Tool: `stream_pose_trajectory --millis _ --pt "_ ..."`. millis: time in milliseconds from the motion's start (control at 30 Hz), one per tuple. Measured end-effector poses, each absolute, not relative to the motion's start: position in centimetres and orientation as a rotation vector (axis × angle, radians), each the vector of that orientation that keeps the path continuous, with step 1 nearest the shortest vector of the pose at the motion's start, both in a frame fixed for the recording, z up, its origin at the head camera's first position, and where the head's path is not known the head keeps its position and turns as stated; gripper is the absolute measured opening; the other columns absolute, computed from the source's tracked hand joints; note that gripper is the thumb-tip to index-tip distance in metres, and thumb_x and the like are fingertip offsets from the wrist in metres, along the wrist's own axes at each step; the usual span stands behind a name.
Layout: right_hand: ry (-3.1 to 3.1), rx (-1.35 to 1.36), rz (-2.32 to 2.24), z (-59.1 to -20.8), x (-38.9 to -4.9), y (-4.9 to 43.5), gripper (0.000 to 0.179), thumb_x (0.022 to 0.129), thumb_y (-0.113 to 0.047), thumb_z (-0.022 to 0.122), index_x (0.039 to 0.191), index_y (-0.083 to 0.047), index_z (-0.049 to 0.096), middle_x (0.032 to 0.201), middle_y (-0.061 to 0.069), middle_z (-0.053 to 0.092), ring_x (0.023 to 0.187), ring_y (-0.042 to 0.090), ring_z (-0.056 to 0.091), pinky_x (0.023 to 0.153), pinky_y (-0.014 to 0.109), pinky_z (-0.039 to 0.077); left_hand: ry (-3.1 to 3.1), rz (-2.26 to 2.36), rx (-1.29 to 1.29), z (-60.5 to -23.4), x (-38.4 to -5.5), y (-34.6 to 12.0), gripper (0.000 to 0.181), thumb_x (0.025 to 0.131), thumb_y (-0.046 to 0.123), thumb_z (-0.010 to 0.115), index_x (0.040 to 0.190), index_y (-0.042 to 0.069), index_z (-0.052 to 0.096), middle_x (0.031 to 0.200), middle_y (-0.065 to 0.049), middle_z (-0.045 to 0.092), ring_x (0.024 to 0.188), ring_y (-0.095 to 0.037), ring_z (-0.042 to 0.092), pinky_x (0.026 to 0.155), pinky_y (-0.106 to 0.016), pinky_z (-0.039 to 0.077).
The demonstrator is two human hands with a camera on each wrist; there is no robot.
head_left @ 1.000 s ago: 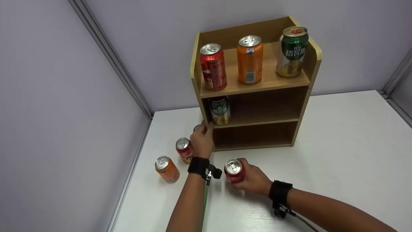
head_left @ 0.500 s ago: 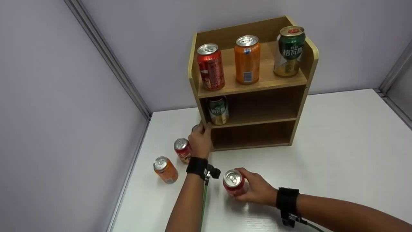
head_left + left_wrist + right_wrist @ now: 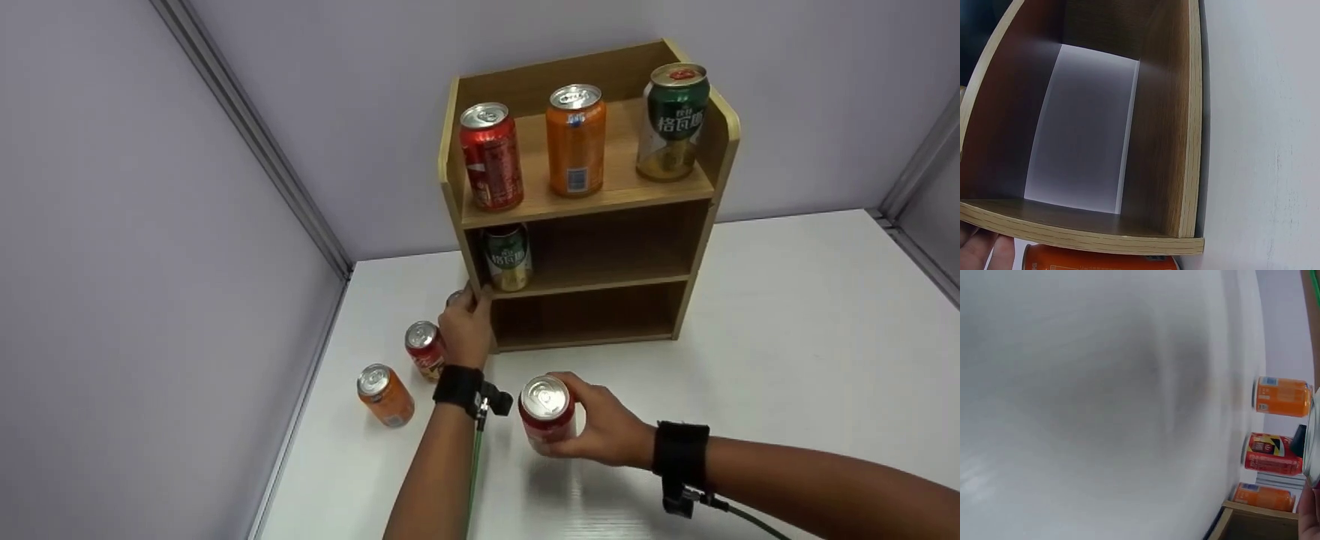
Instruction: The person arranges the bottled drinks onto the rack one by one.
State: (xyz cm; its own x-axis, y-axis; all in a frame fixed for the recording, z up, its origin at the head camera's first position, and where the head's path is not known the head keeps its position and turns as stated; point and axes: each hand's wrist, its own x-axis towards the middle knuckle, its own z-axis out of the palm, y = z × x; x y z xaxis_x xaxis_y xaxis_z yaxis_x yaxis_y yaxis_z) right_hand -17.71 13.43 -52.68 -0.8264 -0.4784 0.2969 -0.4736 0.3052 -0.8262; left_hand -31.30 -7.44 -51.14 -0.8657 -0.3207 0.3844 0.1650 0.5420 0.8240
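My right hand point(image 3: 613, 433) grips a red soda can point(image 3: 546, 399) upright, thumb and fingers around its sides. The can hangs a little above the white table, over its shadow. In the right wrist view only the can's end point(image 3: 1312, 444) shows at the right edge. My left hand point(image 3: 468, 330) holds the left side panel of a wooden three-tier shelf point(image 3: 592, 286), near its middle board. In the left wrist view a few fingertips point(image 3: 981, 252) lie against the panel's outer face. On the middle tier's left end stands a green and gold can point(image 3: 510, 259).
The top tier bears a red can point(image 3: 492, 161), an orange can point(image 3: 576, 142) and a green can point(image 3: 675, 124). Left of the shelf stand an orange can point(image 3: 387, 397), a red can point(image 3: 424, 351) and another orange can point(image 3: 1264, 497), mostly behind my left hand. Walls point(image 3: 187, 337) rise behind and left.
My right hand has drawn the red can slightly toward me, then raised it off the table. The left hand keeps its place on the shelf's side.
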Motion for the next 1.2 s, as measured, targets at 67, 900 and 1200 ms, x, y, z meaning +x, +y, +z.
stream_pose_trajectory --millis 67,900,1200 --pt "2.529 -0.887 -1.621 -52.0 -18.1 13.6 0.075 0.077 -0.036 0.094 0.14 -0.024 0.056 0.128 -0.012 0.074 0.122 0.012 0.069 0.106 0.045 0.054 -2.285 -1.288 0.129 -51.1 -31.3 -7.4 0.031 0.101 0.036 0.07 0.125 0.019 0.079 0.111 -0.011 0.08 0.102 -0.028 0.076 0.086 -0.046 0.06" --pt "2.731 -0.609 -1.64 -44.4 -25.2 16.8 0.086 0.078 -0.032 0.094 0.149 -0.011 0.049 0.137 0.009 0.071 0.123 0.028 0.068 0.102 0.051 0.057 -2.31 -1.295 0.121 -51.1 -31.4 -7.6 0.031 0.102 0.039 0.068 0.123 0.019 0.08 0.105 -0.01 0.079 0.092 -0.023 0.072 0.079 -0.043 0.058" --pt "2.736 -0.555 -1.698 -42.8 -28.3 17.9 0.087 0.079 -0.028 0.094 0.149 -0.009 0.047 0.139 0.013 0.068 0.127 0.029 0.066 0.105 0.051 0.055 -2.278 -1.253 0.086 -51.2 -31.5 -7.5 0.03 0.102 0.034 0.069 0.121 0.013 0.08 0.103 -0.012 0.079 0.091 -0.025 0.073 0.079 -0.044 0.059"
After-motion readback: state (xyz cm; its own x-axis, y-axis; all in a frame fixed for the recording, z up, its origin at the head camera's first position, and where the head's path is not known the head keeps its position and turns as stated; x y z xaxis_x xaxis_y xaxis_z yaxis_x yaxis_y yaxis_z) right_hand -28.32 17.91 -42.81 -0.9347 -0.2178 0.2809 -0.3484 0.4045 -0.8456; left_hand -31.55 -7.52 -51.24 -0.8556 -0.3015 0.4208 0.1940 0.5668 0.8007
